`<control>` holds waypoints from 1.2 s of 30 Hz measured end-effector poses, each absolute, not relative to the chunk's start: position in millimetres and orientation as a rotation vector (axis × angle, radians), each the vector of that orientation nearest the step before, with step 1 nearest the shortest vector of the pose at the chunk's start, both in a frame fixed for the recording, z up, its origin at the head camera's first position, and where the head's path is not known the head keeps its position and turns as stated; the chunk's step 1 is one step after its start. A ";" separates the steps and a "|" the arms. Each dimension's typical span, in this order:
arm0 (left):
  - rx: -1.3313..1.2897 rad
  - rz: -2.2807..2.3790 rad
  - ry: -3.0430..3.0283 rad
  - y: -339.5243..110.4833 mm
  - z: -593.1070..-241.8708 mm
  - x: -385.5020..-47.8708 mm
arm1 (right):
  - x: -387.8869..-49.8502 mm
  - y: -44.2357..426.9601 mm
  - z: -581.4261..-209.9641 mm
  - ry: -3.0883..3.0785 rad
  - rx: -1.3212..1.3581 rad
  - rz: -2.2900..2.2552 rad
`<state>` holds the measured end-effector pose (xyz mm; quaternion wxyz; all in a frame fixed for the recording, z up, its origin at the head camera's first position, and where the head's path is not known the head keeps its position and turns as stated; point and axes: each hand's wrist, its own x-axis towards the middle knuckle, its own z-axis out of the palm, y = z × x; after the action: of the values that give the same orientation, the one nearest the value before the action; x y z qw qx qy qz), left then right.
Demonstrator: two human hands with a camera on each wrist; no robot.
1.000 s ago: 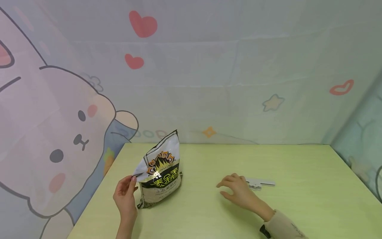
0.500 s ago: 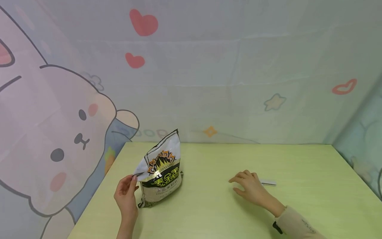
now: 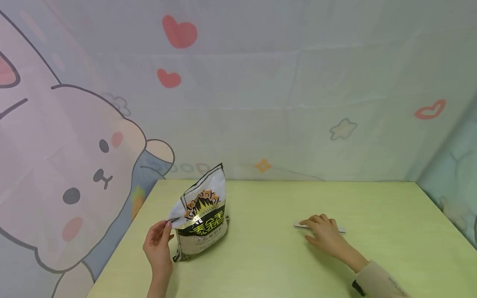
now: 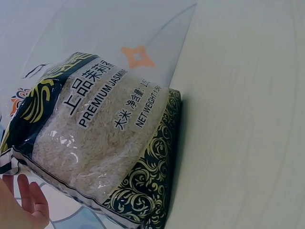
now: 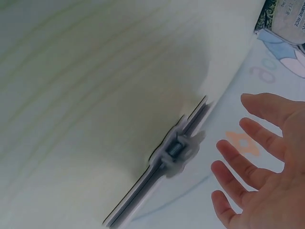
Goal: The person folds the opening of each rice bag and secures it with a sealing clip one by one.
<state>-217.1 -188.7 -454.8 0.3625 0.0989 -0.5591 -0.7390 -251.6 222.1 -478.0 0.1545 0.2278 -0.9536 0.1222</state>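
Observation:
A bag of jasmine rice (image 3: 203,219) stands at the left of the table, white on top with a dark band. My left hand (image 3: 158,246) pinches its upper left corner between thumb and fingers. In the left wrist view, rice (image 4: 90,152) shows through the clear lower part. A long white bag clip (image 5: 174,151) lies on the table at the right. Over it my right hand (image 3: 328,238) hovers, fingers spread and apart from the clip in the right wrist view. The hand hides the clip's middle in the head view.
The pale green table (image 3: 261,265) ends at a back edge against a cloth backdrop (image 3: 253,116) printed with a rabbit and hearts. A similar cloth hangs along the right side. Table surface lies between the bag and the clip.
My right hand has moved to the right and come over the bag clip, now covering its middle. The left hand and the rice bag have stayed in place.

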 end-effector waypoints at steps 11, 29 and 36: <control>0.253 -1.907 -1.437 -188.8 -454.2 -217.1 | -250.1 238.5 -472.6 -2.751 0.596 0.331; 0.274 -1.907 -1.443 -189.7 -454.2 -216.4 | -253.0 250.5 -479.9 -2.776 0.585 0.257; 0.283 -1.899 -1.449 -189.2 -453.6 -216.1 | -254.6 256.1 -483.8 -2.772 0.591 0.214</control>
<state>-216.1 -189.2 -453.6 0.3599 0.1096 -0.5622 -0.7365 -254.6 256.1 -483.8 0.1492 0.2058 -0.9643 0.0743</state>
